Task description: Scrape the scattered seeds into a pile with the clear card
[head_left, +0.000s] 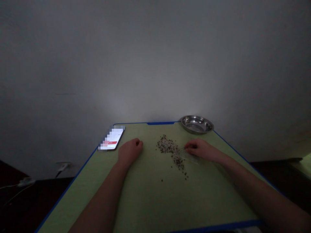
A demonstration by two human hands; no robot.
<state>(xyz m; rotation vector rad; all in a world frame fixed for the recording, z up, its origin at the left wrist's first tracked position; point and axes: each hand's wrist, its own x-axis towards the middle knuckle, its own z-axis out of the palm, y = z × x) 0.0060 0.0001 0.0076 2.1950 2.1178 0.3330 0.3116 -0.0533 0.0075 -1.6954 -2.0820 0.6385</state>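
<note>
My left hand [130, 150] rests on the green table, curled into a loose fist; nothing shows between its fingers. To its right lies a spread pile of small grains [167, 145], pale ones mixed with dark ones, trailing toward the front. At the pile's right edge my right hand [197, 149] is closed in a pinch on a thin, see-through piece of plastic [190, 158], which looks like a small clear bag. This plastic lies low over the table, touching or nearly touching the grains. My right fingertips are partly hidden.
A shiny metal bowl [197, 124] stands at the back right corner. A phone with a lit screen [113, 137] lies at the left edge. The table [145, 200] has a blue rim, and a grey wall [155, 64] rises behind it. A few stray grains lie nearer me.
</note>
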